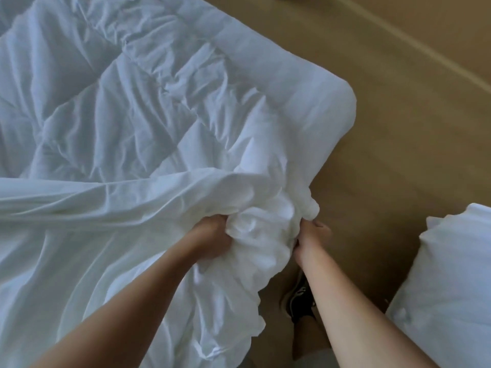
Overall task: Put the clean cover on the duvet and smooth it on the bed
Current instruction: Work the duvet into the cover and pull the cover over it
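Observation:
A white quilted duvet (pixel 111 83) lies rumpled across the bed, its far corner reaching the bed's right edge. The smooth white cover (pixel 79 235) is spread over the near part and bunched up at the duvet's near right corner (pixel 265 221). My left hand (pixel 212 235) grips the bunched cover from the left, fingers buried in the cloth. My right hand (pixel 310 235) grips the same bunch from the right, at the bed's edge. Both forearms reach in from the bottom of the view.
Tan floor (pixel 385 128) runs along the right of the bed. A white pillow (pixel 451 274) lies at the lower right. My dark shoe (pixel 300 301) stands on the floor between the bed and the pillow.

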`<state>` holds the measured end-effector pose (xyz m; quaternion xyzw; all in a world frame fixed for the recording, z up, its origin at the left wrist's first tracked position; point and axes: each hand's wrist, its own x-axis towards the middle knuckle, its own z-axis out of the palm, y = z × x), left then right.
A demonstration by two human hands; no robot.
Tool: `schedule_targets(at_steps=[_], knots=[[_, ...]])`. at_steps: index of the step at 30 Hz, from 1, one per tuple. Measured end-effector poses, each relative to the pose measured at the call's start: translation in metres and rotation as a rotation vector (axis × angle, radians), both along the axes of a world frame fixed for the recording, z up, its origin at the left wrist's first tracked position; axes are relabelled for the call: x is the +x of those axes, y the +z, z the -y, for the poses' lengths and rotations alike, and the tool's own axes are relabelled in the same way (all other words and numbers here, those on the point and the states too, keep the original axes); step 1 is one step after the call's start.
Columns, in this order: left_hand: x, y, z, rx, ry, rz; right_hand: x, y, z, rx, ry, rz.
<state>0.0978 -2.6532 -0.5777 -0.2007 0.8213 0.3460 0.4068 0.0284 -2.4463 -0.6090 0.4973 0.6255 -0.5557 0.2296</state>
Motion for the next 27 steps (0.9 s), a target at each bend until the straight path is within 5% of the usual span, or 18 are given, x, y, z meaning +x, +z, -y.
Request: schedule_targets(at_steps=[4, 6, 10, 14, 19, 22, 27], knots=[[0.003, 0.012, -0.001, 0.345, 0.36, 0.049, -0.016, 0.01, 0.006, 0.015, 0.204, -0.029], [0.002, 0.023, 0.003, 0.444, 0.654, -0.079, -0.029, 0.016, 0.005, 0.114, 0.313, -0.098], [-0.013, 0.032, 0.036, 0.276, 1.614, -0.34, -0.057, 0.038, 0.029, 0.14, 0.473, -0.35], [-0.033, 0.02, 0.1, 0.084, 2.013, -0.398, -0.067, 0.05, 0.103, 0.145, 1.267, -0.513], [-0.044, 0.005, 0.146, 0.044, 1.905, -0.26, -0.061, 0.041, 0.169, 0.474, 1.852, -0.52], [-0.078, 0.01, 0.154, -0.076, 1.64, -0.285, -0.083, 0.036, 0.172, 0.337, 1.649, -0.492], [-0.156, 0.018, 0.159, -0.163, 1.065, -0.3, -0.137, 0.03, 0.152, 0.395, 1.293, -0.6]])
